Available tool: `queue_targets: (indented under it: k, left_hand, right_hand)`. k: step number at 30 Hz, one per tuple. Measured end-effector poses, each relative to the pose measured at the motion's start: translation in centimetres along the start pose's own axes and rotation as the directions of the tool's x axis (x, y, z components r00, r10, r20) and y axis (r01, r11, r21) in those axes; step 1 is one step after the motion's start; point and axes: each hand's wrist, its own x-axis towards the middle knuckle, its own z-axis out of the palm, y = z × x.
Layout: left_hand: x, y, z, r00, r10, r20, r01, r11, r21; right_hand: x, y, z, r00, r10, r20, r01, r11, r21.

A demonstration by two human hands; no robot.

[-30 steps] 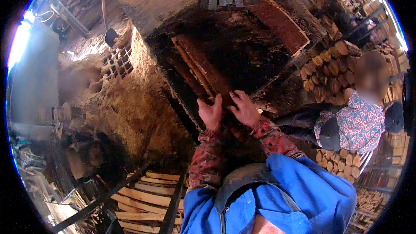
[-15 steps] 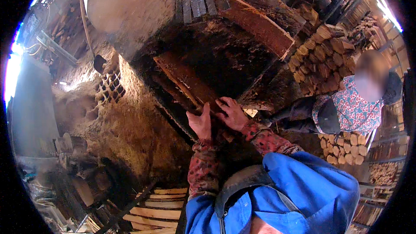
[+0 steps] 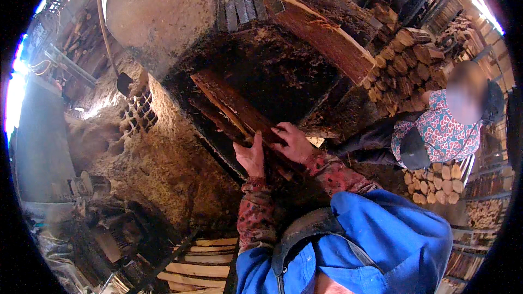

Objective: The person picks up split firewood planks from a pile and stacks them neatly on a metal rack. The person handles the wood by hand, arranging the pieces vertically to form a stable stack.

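A reddish-brown wooden slab, rough like bark and pale along its split edge, slants over a dark, soot-coloured opening in the middle of the view. My left hand grips the near end from the left side, thumb pointing up along the wood. On the other side, my right hand is curled over the same slab, its fingertips hidden against the dark wood. The slab's lowest part disappears beneath my hands. A second, wider slab lies diagonally at the far right of the dark opening.
Dark strips hang at the far edge. A person in a patterned top stands at the right, beside stacked logs. At the left are a shovel, an earthen wall and machinery. Pale boards lie lower left.
Both hands keep almost the same place and grip on the slab. Its far end has shifted slightly left and nearer. The person at the right has moved little.
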Motion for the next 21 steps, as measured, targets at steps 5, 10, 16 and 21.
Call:
queue_targets:
  k: [5, 10, 16, 21]
  left_hand:
    - [-0.2, 1.8, -0.8, 0.989, -0.047, 0.138, 0.077, 0.972, -0.220]
    - [0.0, 0.8, 0.1, 0.992, -0.077, 0.103, 0.103, 0.957, -0.272]
    - [0.6, 3.2, 1.9, 0.987, -0.092, 0.129, 0.125, 0.953, -0.275]
    - [1.5, 0.1, 2.5, 0.999, 0.036, 0.001, -0.034, 0.971, -0.238]
  right_hand:
    - [7.4, 6.5, -11.6, 0.951, -0.062, -0.304, -0.046, 0.940, -0.338]
    - [12.9, 15.3, -20.1, 0.965, 0.139, -0.223, -0.262, 0.575, -0.775]
    - [12.4, 20.3, -20.0, 0.974, 0.185, -0.134, -0.209, 0.491, -0.845]
    - [11.8, 14.7, -16.9, 0.982, 0.162, -0.102, -0.189, 0.745, -0.639]
